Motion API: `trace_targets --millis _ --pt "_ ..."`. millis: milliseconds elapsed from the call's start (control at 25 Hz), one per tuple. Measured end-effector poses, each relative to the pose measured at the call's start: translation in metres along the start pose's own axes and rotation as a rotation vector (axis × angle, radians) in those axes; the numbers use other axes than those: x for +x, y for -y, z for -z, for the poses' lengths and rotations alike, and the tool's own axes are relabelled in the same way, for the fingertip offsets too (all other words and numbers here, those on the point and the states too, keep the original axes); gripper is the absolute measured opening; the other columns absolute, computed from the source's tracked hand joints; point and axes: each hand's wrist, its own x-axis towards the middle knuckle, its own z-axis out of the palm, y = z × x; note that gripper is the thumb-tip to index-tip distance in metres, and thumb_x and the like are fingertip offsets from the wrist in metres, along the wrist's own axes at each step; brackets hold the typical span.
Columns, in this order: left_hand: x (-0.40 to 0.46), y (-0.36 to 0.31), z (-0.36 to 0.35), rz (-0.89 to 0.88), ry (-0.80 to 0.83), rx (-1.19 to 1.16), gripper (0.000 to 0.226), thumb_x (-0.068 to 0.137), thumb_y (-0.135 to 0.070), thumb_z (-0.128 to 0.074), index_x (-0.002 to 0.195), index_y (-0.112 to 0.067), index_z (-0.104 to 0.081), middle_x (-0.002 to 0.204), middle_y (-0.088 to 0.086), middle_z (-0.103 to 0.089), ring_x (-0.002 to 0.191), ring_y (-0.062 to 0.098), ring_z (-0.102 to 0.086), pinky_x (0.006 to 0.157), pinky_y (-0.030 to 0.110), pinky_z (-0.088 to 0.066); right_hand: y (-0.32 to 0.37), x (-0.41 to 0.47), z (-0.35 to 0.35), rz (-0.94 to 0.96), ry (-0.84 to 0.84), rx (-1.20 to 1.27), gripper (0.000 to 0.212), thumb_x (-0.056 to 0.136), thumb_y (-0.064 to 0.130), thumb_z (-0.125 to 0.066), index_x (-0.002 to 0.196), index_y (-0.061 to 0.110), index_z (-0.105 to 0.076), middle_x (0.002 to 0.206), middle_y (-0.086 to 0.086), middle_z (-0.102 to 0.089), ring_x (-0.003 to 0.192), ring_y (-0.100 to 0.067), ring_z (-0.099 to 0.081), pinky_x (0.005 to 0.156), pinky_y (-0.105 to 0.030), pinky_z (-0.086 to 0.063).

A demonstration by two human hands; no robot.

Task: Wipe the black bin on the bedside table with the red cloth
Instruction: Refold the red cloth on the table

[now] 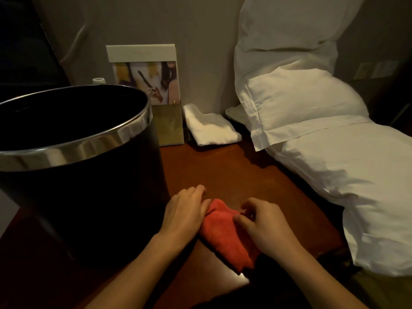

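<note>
The black bin [84, 197] with a shiny silver rim stands upright on the left of the wooden bedside table [234, 170]. The red cloth [220, 230] lies folded on the table just right of the bin's base. My left hand [185, 210] grips the cloth's left end, its fingers curled over the edge. My right hand [265, 228] pinches the cloth's right side between thumb and fingertips. Both hands are beside the bin, neither touching it.
A folded white cloth [211, 126] lies at the back of the table. A picture card [147, 72] and a gold pad [170, 126] lean by the wall. White pillows [312, 108] and bedding [356, 186] crowd the table's right edge.
</note>
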Motion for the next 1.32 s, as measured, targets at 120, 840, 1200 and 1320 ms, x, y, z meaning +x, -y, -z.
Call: trace_targets --millis 120,840,1200,1320 --pt "-0.012 0.000 0.001 -0.339 0.067 0.042 0.042 0.097 -0.050 -0.029 0.125 -0.034 -0.056 0.130 -0.008 -0.053 0.117 0.017 -0.049 0.091 0.034 -0.042 0.008 -0.017 -0.007 0.176 -0.019 -0.082 0.055 0.091 0.061 -0.048 0.128 0.024 -0.063 0.123 0.004 -0.060 0.117 -0.018 -0.050 0.097 -0.034 -0.045" --pt "0.006 -0.031 0.000 0.098 0.312 -0.372 0.032 0.098 -0.031 -0.051 0.130 -0.032 -0.049 0.102 -0.003 -0.044 0.102 0.021 -0.057 0.089 0.028 -0.042 -0.004 -0.042 -0.017 0.229 -0.126 -0.075 0.029 0.091 0.037 -0.055 0.109 0.023 -0.073 0.106 0.002 -0.066 0.091 -0.019 -0.058 0.073 -0.031 -0.048" --pt "0.077 -0.083 0.006 -0.119 0.172 -0.576 0.033 0.092 -0.020 -0.063 0.125 -0.018 -0.062 0.106 0.003 -0.051 0.098 0.013 -0.053 0.090 0.015 -0.038 -0.025 -0.005 0.049 0.187 -0.265 -0.055 0.028 0.094 0.028 -0.055 0.107 0.009 -0.072 0.090 -0.009 -0.057 0.077 -0.024 -0.052 0.065 -0.032 -0.041" --pt "0.119 -0.114 -0.009 -0.224 0.169 -0.569 0.033 0.092 -0.019 -0.063 0.125 -0.017 -0.062 0.110 0.006 -0.052 0.099 0.014 -0.054 0.090 0.018 -0.040 -0.044 0.015 0.069 0.152 -0.372 -0.171 0.016 0.090 0.012 -0.069 0.105 0.007 -0.072 0.091 -0.012 -0.060 0.078 -0.028 -0.053 0.064 -0.040 -0.044"
